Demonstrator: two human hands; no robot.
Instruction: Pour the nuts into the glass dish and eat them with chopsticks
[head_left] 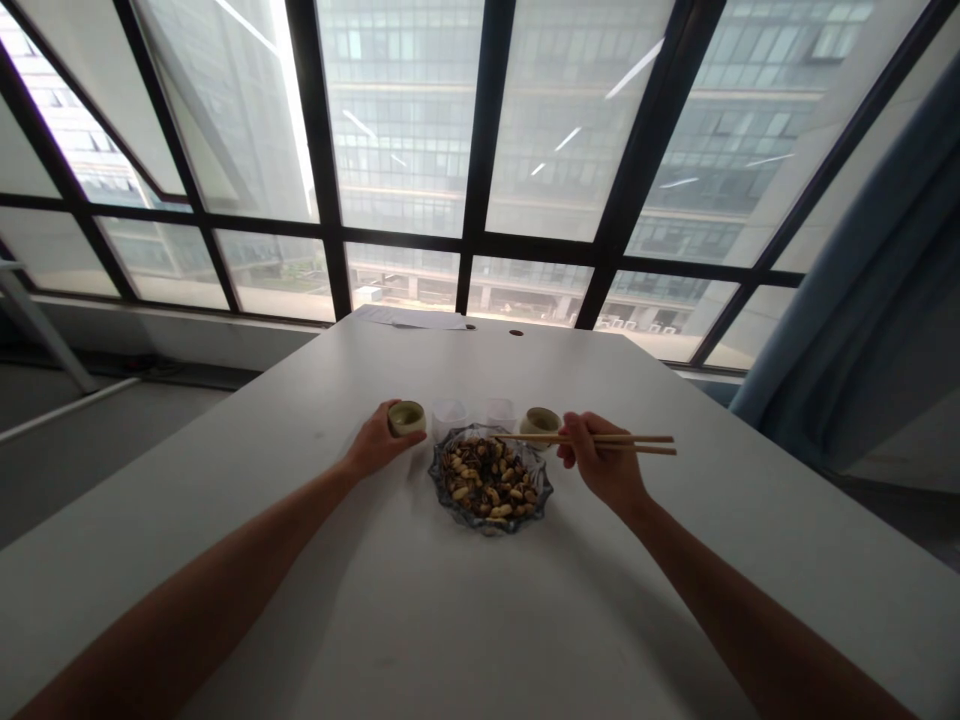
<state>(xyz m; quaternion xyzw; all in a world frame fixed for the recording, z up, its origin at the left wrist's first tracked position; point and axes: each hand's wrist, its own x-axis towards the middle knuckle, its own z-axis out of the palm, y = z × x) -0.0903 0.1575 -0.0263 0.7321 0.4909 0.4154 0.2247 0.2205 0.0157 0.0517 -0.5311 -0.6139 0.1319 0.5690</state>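
Note:
A glass plate heaped with nuts and dark seeds lies on the white table. My left hand is wrapped round a small pale green cup just left of the plate. My right hand grips a pair of wooden chopsticks, held level, their tips reaching left over the plate's far edge. Behind the plate stand two small clear cups and a second pale green cup.
Papers lie at the table's far edge, beside a dark cable hole. Large windows with black frames fill the background. A blue curtain hangs at the right. Grey floor shows to the left.

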